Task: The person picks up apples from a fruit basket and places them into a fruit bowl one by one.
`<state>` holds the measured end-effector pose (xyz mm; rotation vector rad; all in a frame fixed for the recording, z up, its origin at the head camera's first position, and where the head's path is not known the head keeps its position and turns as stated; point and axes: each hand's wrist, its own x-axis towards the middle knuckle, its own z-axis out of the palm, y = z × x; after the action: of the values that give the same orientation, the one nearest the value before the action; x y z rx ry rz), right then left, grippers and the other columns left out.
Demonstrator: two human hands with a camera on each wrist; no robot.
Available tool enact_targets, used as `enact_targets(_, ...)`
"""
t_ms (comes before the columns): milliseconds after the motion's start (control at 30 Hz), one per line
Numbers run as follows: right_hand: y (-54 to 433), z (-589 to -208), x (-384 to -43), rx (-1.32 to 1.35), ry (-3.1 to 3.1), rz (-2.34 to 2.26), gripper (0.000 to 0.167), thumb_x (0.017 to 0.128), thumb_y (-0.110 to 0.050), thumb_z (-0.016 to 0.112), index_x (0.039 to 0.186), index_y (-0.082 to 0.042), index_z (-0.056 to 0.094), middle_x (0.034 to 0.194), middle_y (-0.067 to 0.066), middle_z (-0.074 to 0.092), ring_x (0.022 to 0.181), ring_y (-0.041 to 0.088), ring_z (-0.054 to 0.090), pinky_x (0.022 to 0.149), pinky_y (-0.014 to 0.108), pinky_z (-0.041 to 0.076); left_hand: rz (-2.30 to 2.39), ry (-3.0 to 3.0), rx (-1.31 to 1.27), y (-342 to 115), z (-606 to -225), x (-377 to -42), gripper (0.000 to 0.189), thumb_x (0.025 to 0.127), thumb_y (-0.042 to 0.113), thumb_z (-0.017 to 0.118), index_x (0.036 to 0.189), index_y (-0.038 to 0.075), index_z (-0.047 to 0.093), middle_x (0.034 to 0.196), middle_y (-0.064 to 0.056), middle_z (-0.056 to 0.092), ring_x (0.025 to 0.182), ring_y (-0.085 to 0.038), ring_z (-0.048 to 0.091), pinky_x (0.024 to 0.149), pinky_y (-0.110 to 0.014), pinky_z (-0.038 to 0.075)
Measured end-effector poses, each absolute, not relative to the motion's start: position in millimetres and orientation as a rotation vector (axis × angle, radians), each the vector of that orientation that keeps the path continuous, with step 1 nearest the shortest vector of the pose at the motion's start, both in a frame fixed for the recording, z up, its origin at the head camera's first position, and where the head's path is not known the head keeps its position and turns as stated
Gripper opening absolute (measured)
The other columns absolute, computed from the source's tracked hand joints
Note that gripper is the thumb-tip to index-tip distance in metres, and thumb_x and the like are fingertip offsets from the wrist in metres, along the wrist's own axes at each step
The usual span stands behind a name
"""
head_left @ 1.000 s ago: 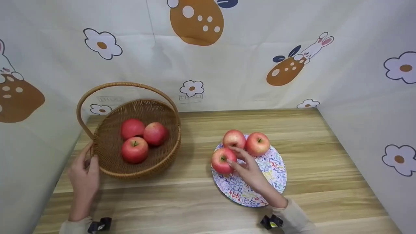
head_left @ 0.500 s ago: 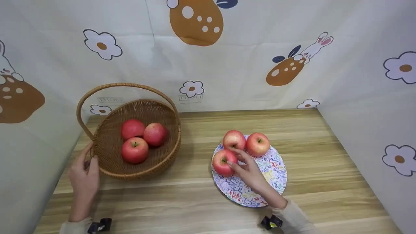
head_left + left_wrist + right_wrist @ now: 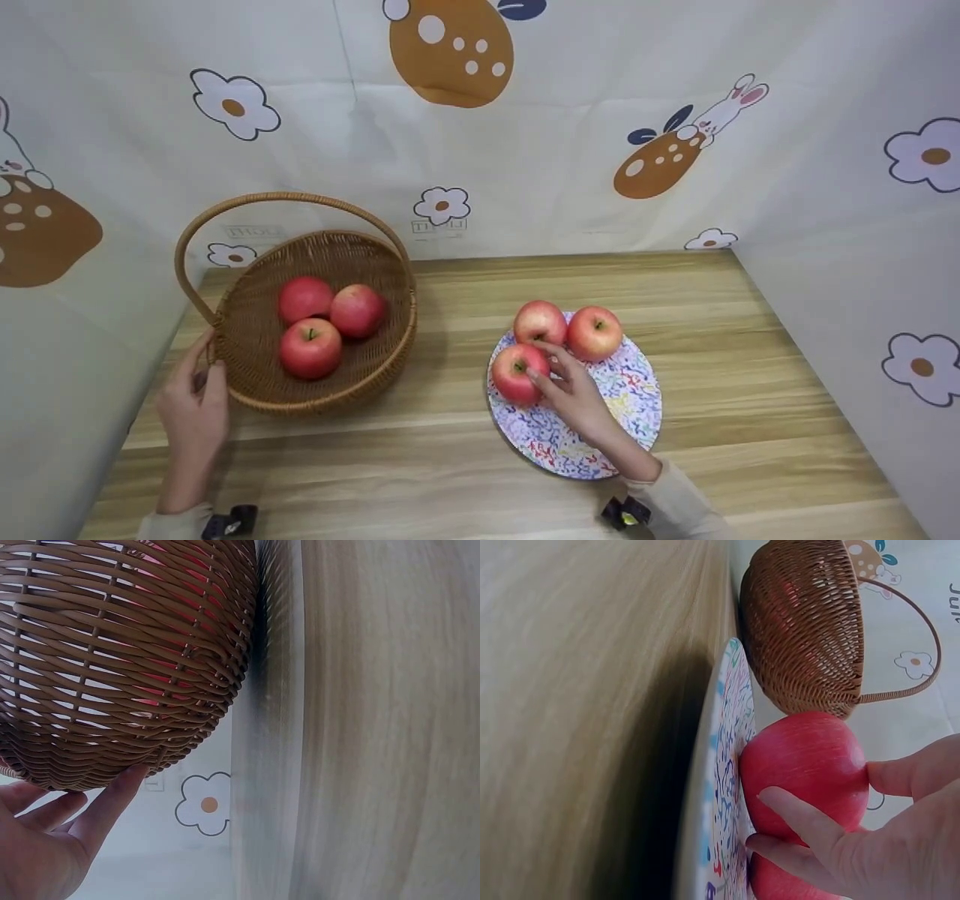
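On a round plate (image 3: 555, 450) with a multicoloured speckled pattern, my right hand (image 3: 581, 401) holds a red apple (image 3: 517, 379) between thumb and fingers. The right wrist view shows this apple (image 3: 806, 765) low against the plate, the thumb on one side and fingers on the other. Two more apples, one (image 3: 540, 321) behind it and another (image 3: 595, 334) to the right, sit on the plate. My left hand (image 3: 193, 412) rests its fairly straight fingers against the outer left side of a wicker basket (image 3: 375, 259); the left wrist view shows the fingertips touching the weave (image 3: 112, 675).
Inside the basket lie 3 red apples (image 3: 311, 349), grouped together. Its tall arched handle (image 3: 289, 196) rises above the rim. The wood-grain table (image 3: 420, 465) is backed by a pale printed cloth (image 3: 525, 150), which also hangs along both sides.
The held apple has shifted slightly to the right and toward me on the plate, with my right fingers staying on it. My left hand and the basket stay in place.
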<state>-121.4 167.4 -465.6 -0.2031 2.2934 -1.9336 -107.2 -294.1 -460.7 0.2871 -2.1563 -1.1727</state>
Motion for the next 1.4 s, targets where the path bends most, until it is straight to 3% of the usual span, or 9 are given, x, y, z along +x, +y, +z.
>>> enact_targets(167, 166.3, -467.0, -121.2, -0.186, 2.303, -1.919, 0.046, 0.107, -0.011, 0.060, 0.151, 0.001, 0.047, 0.148, 0.035, 0.052, 0.125, 0.047, 0.063, 0.085, 0.040, 0.063, -1.162, -2.149, 0.255, -294.9, -461.4, -108.1, 0.043, 0.100, 0.004, 0.052, 0.139, -0.001, 0.067, 0.141, -0.020, 0.066, 0.114, 0.018, 0.048, 0.084, -0.003, 0.039)
enact_targets(400, 167.5, -467.9, -122.4, -0.198, 2.386, -1.877, 0.047, 0.107, -0.011, 0.061, 0.150, 0.004, 0.048, 0.143, 0.035, 0.057, 0.117, 0.041, 0.068, 0.081, 0.035, 0.063, -1.170, -2.153, 0.278, -294.0, -460.8, -107.8, 0.043, 0.100, 0.004, 0.052, 0.140, 0.001, 0.067, 0.142, -0.020, 0.066, 0.111, 0.018, 0.050, 0.084, -0.004, 0.039)
enact_targets(633, 170.0, -467.6, -123.7, -0.223, 2.444, -1.827, 0.047, 0.107, -0.013, 0.062, 0.148, 0.007, 0.050, 0.141, 0.036, 0.058, 0.115, 0.044, 0.069, 0.081, 0.033, 0.063, -1.160, -2.140, 0.265, -293.1, -460.7, -107.6, 0.043, 0.098, 0.002, 0.053, 0.139, -0.001, 0.067, 0.140, -0.022, 0.066, 0.107, 0.020, 0.050, 0.084, -0.004, 0.040)
enact_targets(733, 170.8, -466.5, -124.2, -0.228, 2.461, -1.819, 0.047, 0.106, -0.012, 0.063, 0.147, 0.008, 0.051, 0.141, 0.037, 0.058, 0.116, 0.047, 0.068, 0.084, 0.036, 0.063, -1.158, -2.135, 0.256, -293.5, -461.1, -107.7, 0.043, 0.098, 0.001, 0.053, 0.139, -0.001, 0.067, 0.139, -0.023, 0.066, 0.104, 0.020, 0.050, 0.083, -0.003, 0.040)
enact_targets(967, 173.9, -460.2, -123.8, -0.270, 2.614, -1.722, 0.048, 0.103, -0.011, 0.067, 0.143, 0.011, 0.054, 0.144, 0.032, 0.059, 0.133, 0.046, 0.058, 0.105, 0.051, 0.054, -1.169, -2.141, 0.265, -294.8, -460.9, -109.1, 0.043, 0.099, 0.004, 0.053, 0.139, 0.001, 0.068, 0.140, -0.022, 0.066, 0.108, 0.019, 0.051, 0.084, -0.002, 0.041)
enact_targets(1200, 177.4, -453.0, -122.1, -0.322, 2.695, -1.683, 0.044, 0.102, -0.009, 0.068, 0.140, 0.011, 0.058, 0.143, 0.030, 0.061, 0.130, 0.044, 0.061, 0.103, 0.051, 0.055, -1.157, -2.126, 0.256, -294.6, -460.5, -109.6, 0.044, 0.097, 0.003, 0.052, 0.138, 0.001, 0.069, 0.134, -0.022, 0.069, 0.081, 0.013, 0.051, 0.076, -0.003, 0.040)
enact_targets(1300, 177.9, -449.8, -120.9, -0.351, 2.726, -1.669, 0.044, 0.102, -0.011, 0.068, 0.139, 0.011, 0.059, 0.141, 0.029, 0.063, 0.129, 0.044, 0.062, 0.102, 0.050, 0.056, -1.157, -2.134, 0.269, -295.7, -461.7, -109.2, 0.044, 0.098, 0.004, 0.052, 0.139, 0.002, 0.069, 0.134, -0.022, 0.068, 0.081, 0.013, 0.051, 0.076, -0.004, 0.039)
enact_targets(1400, 177.4, -446.4, -119.2, -0.385, 2.754, -1.657, 0.043, 0.102, -0.012, 0.069, 0.138, 0.010, 0.060, 0.140, 0.028, 0.064, 0.126, 0.044, 0.063, 0.102, 0.052, 0.055, -1.164, -2.143, 0.285, -296.6, -462.9, -109.0, 0.044, 0.099, 0.004, 0.052, 0.140, 0.003, 0.068, 0.138, -0.021, 0.067, 0.092, 0.017, 0.053, 0.079, -0.004, 0.040)
